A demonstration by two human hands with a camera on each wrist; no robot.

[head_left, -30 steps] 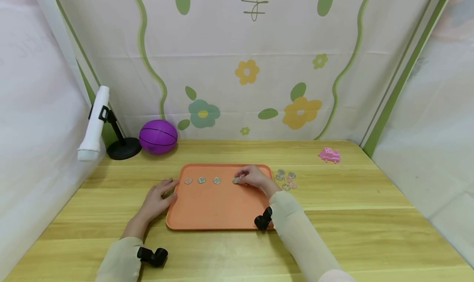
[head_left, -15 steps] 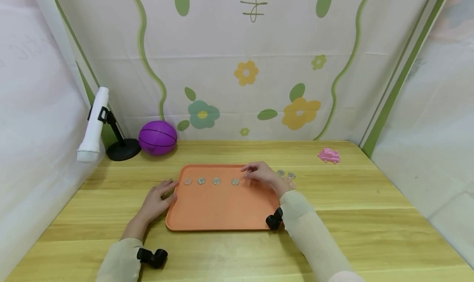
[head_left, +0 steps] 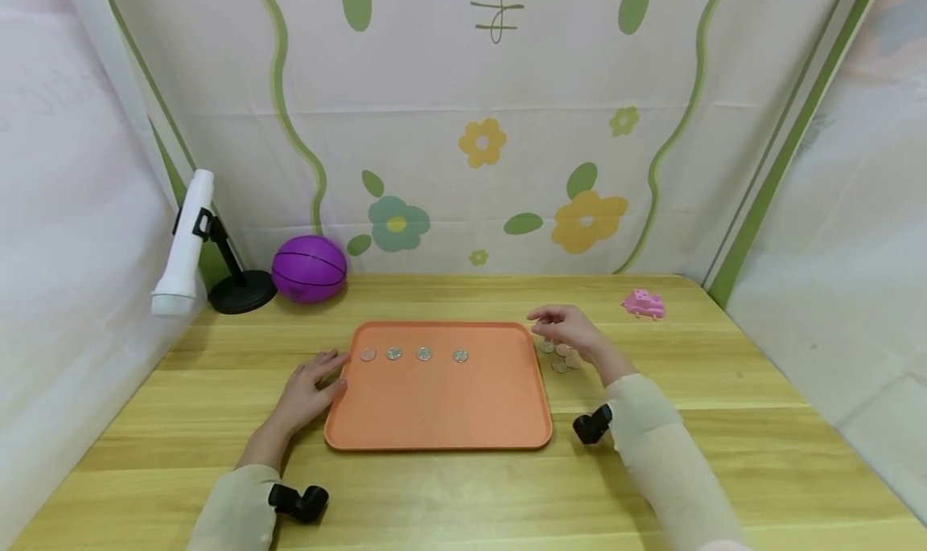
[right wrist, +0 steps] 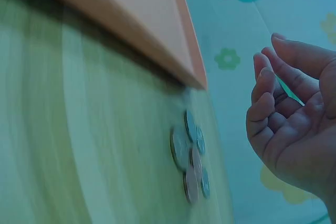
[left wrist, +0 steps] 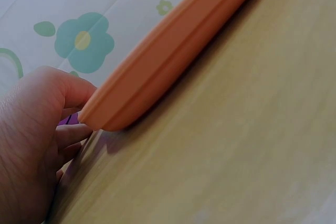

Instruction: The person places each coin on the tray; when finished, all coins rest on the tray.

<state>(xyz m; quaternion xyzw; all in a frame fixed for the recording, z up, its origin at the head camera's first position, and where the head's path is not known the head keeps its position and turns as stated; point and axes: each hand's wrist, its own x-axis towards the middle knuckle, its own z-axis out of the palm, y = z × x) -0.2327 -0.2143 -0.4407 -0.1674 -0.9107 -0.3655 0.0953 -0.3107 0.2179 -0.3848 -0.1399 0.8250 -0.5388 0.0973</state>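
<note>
An orange tray (head_left: 434, 406) lies on the table, with a row of coins along its far part: a copper-coloured coin (head_left: 368, 355) at the left, then three silver ones, the last silver coin (head_left: 460, 356) right of the middle. My left hand (head_left: 307, 390) touches the tray's left edge, fingers extended; in the left wrist view its thumb and fingers meet the orange rim (left wrist: 142, 77). Above a loose group of coins (right wrist: 179, 148) beside the tray hovers my right hand (head_left: 568, 331). Its fingers are loosely bent with nothing between them, and it hides some coins in the head view.
A purple ball (head_left: 309, 269) sits at the back left, beside a white tube-shaped object (head_left: 184, 245) on a black stand (head_left: 242, 292). A small pink toy (head_left: 643, 303) stands at the back right. Patterned cloth (head_left: 434, 92) hangs behind the table.
My right hand has let go of the fourth coin, leaving it on the tray, and has moved right over the loose coins. The left hand has stayed at the tray's edge.
</note>
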